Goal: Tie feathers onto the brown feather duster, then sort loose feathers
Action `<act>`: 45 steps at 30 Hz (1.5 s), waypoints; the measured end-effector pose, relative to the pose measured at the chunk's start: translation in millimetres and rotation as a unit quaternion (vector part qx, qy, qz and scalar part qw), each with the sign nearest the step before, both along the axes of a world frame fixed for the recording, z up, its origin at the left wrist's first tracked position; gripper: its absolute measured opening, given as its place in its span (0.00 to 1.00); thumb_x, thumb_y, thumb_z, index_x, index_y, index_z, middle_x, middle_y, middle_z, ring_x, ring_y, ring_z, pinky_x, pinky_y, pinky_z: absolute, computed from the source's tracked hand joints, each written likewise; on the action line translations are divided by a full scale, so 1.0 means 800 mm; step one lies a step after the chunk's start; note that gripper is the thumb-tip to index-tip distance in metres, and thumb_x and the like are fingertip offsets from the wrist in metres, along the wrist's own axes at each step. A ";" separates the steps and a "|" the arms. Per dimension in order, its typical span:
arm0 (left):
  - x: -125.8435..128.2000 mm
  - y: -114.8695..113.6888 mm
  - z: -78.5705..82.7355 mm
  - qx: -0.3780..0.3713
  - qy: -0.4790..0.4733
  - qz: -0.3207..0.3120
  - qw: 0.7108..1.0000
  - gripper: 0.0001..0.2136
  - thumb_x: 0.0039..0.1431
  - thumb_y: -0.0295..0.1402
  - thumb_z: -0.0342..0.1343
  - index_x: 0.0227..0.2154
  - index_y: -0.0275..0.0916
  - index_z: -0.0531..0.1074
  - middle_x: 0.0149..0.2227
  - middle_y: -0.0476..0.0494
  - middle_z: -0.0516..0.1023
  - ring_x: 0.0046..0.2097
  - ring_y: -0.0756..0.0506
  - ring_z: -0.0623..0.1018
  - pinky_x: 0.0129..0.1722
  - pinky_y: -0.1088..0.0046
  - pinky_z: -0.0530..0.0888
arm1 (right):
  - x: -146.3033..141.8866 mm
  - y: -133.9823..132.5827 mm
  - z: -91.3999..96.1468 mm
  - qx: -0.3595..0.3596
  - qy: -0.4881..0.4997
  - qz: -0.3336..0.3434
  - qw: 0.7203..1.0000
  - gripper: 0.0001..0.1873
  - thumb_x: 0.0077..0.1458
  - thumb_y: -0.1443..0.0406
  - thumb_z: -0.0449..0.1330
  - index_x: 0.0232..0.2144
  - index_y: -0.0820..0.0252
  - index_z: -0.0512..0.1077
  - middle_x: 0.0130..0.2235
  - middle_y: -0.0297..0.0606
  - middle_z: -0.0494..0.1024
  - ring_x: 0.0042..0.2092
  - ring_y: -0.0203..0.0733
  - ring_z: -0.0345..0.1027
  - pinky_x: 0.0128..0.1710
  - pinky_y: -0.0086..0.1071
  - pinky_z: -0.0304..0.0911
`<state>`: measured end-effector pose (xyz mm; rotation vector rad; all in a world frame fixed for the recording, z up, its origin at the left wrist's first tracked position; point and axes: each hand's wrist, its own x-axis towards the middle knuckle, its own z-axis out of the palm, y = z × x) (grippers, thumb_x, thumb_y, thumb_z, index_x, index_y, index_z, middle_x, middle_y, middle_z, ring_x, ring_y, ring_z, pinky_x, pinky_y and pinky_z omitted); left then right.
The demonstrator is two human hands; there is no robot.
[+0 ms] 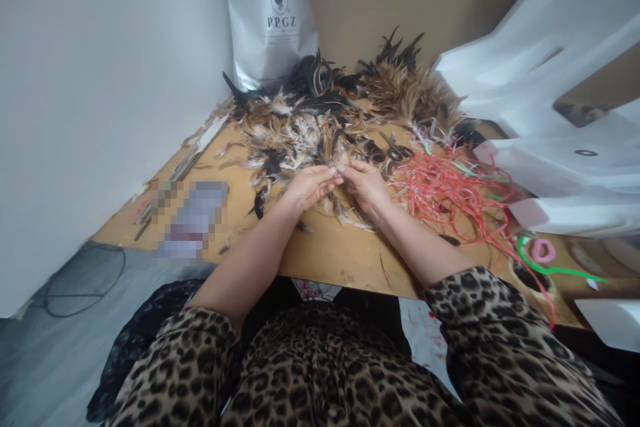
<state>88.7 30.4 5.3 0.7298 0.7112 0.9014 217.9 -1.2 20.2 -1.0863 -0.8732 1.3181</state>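
My left hand (313, 185) and my right hand (364, 181) meet at the fingertips over the near edge of a loose feather pile (300, 133). Both are closed in a pinch. A small brown feather (342, 147) seems to rise from between the fingertips, though its lower end is hidden by them. The pile mixes white, brown and black feathers, some lying just below my hands. Beyond and to the right of my right hand lies a pair of dark scissors (395, 147).
Red plastic strands (440, 190) lie tangled right of my right forearm. A brown feather bundle (415, 93) lies at the back, near a white printed bag (273, 27). White sewing machine parts (575, 160) crowd the right. A blurred-out rectangular item (193, 217) lies on the wooden table (330, 253).
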 end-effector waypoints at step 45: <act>0.007 -0.011 0.001 0.022 0.000 -0.048 0.999 0.04 0.49 0.24 0.60 0.26 0.29 0.71 0.25 0.44 0.76 0.25 0.55 0.76 0.23 0.85 0.68 | -0.005 0.001 0.001 -0.003 0.161 0.039 0.986 0.13 0.43 0.58 0.66 0.28 0.55 0.66 0.22 0.26 0.67 0.22 0.29 0.57 0.20 0.23 0.55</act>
